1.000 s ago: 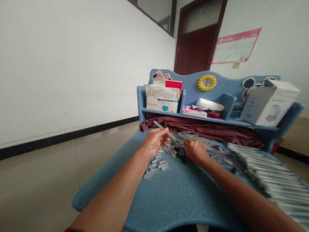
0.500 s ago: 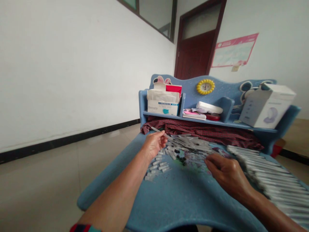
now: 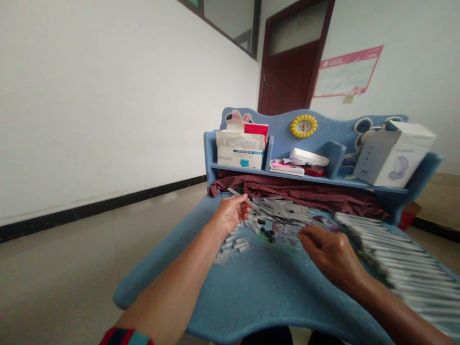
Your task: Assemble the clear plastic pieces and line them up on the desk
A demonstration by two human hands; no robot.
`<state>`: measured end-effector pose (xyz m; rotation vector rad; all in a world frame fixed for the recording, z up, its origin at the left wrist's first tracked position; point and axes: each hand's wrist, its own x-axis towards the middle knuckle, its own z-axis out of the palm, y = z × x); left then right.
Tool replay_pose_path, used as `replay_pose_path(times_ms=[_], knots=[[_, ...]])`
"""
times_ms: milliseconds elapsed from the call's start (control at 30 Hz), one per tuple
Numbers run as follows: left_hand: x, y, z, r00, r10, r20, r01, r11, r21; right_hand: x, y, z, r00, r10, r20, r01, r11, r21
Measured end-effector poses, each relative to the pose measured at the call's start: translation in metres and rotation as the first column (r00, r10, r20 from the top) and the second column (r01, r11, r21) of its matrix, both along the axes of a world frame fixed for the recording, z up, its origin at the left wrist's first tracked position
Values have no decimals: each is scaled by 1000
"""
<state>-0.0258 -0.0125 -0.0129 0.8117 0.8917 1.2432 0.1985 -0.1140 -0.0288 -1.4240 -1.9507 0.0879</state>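
Observation:
My left hand (image 3: 230, 214) pinches a slim, clear pen barrel (image 3: 234, 192), which sticks out past the fingertips at upper left and slants down over the pile. Closed with thumb and forefinger together, my right hand (image 3: 326, 248) hovers over the near side of the desk's parts; whatever it may hold is too small to make out. Between and beyond the hands lies a loose heap of clear barrels (image 3: 287, 209) with thin dark rods among them. Several small black pieces (image 3: 266, 232) and short whitish plastic pieces (image 3: 235, 245) are scattered nearer my left hand.
Rows of whitish pens or tubes (image 3: 406, 263) are stacked on the right of the blue desk (image 3: 230, 297). Checked cloth (image 3: 298, 191) lies bunched under the shelf. The shelf bears a mask box (image 3: 239, 155), papers (image 3: 286, 167) and a white carton (image 3: 393, 155).
My right hand has moved slightly left, toward the small black pieces. My left hand keeps its grip on the barrel. The whole view has shifted a little.

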Motion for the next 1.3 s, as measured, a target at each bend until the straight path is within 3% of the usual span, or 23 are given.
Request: replay_pose_path(times_ms=[333, 467, 567, 700, 867, 1033, 1100, 1167, 1233, 1300], knots=[[12, -11, 2, 970, -236, 58, 237, 971, -11, -34, 35, 18, 978, 149, -143, -148, 989, 14], [13, -12, 3, 963, -252, 95, 255, 966, -28, -48, 51, 21, 972, 162, -169, -159, 987, 30], [11, -11, 5, 968, -204, 146, 210, 977, -25, -48, 52, 20, 966, 194, -171, -204, 978, -45], [7, -9, 8, 968, -156, 194, 161, 987, -12, -38, 48, 9, 962, 273, 33, -262, 946, -190], [7, -10, 10, 969, -166, 181, 172, 985, -14, -32, 55, -6, 877, 260, 404, -171, 955, -244], [9, -13, 10, 968, -203, 149, 207, 978, -10, -36, 63, -9, 836, 270, 477, -143, 947, -286], [9, -13, 9, 967, -213, 137, 216, 976, -3, -35, 63, -8, 861, 280, 424, -169, 945, -279], [9, -12, 8, 968, -221, 120, 222, 975, 7, -32, 62, -7, 911, 313, 270, -236, 930, -283], [9, -12, 6, 970, -223, 100, 222, 975, 17, -29, 60, -5, 939, 344, -8, -328, 889, -319], [10, -12, 5, 973, -216, 79, 214, 976, 27, -28, 56, -3, 895, 320, -310, -417, 845, -333]])
